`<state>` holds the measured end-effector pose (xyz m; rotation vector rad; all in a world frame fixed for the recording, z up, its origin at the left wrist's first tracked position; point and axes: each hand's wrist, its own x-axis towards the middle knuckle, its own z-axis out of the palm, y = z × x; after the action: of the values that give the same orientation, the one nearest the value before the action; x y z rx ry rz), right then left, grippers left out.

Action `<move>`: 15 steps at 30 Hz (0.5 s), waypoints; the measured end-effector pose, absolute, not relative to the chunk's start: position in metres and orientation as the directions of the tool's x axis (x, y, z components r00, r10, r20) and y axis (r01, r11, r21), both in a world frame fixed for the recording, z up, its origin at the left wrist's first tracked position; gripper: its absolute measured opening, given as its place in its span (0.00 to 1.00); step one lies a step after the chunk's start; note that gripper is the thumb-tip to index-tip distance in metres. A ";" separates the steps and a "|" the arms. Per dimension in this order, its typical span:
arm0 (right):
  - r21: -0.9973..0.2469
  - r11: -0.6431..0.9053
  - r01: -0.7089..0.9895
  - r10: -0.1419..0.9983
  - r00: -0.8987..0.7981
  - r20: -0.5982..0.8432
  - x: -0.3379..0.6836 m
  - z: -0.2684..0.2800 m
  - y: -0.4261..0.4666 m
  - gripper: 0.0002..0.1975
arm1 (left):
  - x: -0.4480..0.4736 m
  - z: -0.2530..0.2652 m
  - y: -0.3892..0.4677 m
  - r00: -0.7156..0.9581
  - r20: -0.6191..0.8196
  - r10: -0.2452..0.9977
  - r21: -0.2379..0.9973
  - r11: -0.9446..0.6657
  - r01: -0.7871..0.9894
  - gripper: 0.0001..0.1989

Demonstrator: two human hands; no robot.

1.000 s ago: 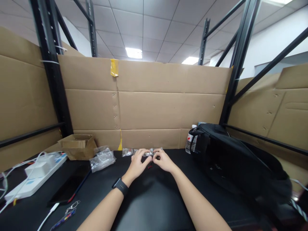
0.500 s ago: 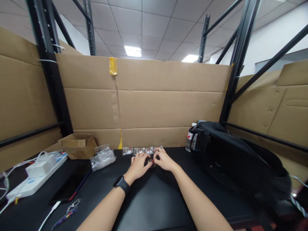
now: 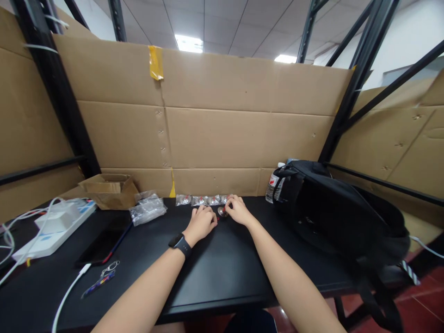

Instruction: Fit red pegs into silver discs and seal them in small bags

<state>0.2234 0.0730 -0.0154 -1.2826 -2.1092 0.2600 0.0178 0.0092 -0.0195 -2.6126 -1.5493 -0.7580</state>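
Observation:
My right hand [image 3: 238, 211] is closed in a pinch on a small round shiny piece with a red part [image 3: 222, 211], just above the black table. My left hand [image 3: 201, 223], with a dark watch on the wrist, is close by on the left. Its fingers are curled together, and a tiny red bit shows at their tips. What they grip is mostly hidden. Behind both hands lies a row of several small clear packets [image 3: 200, 200] with red bits inside, the rightmost partly covered by my right hand.
To the left are crumpled clear plastic bags [image 3: 148, 210], an open cardboard box [image 3: 111, 192], a phone [image 3: 104, 241], a keyring [image 3: 100, 281] and a white power strip [image 3: 57, 236]. A water bottle [image 3: 271, 186] and a black backpack [image 3: 333, 222] stand right. A cardboard wall [image 3: 215, 138] closes the back.
My hands have drawn apart slightly; the round shiny piece now shows between them at the right fingertips. My left fingers have curled in. The head view has tilted down.

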 end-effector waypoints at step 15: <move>-0.377 0.439 0.816 0.894 -0.354 0.273 0.238 -0.007 0.070 0.17 | 0.019 -0.021 0.012 0.389 0.425 0.818 0.296 -0.531 0.794 0.08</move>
<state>0.2384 0.0696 -0.0072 -1.4426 -2.2591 0.2430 0.0186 0.0121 -0.0213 -2.6550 -1.5410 -0.8536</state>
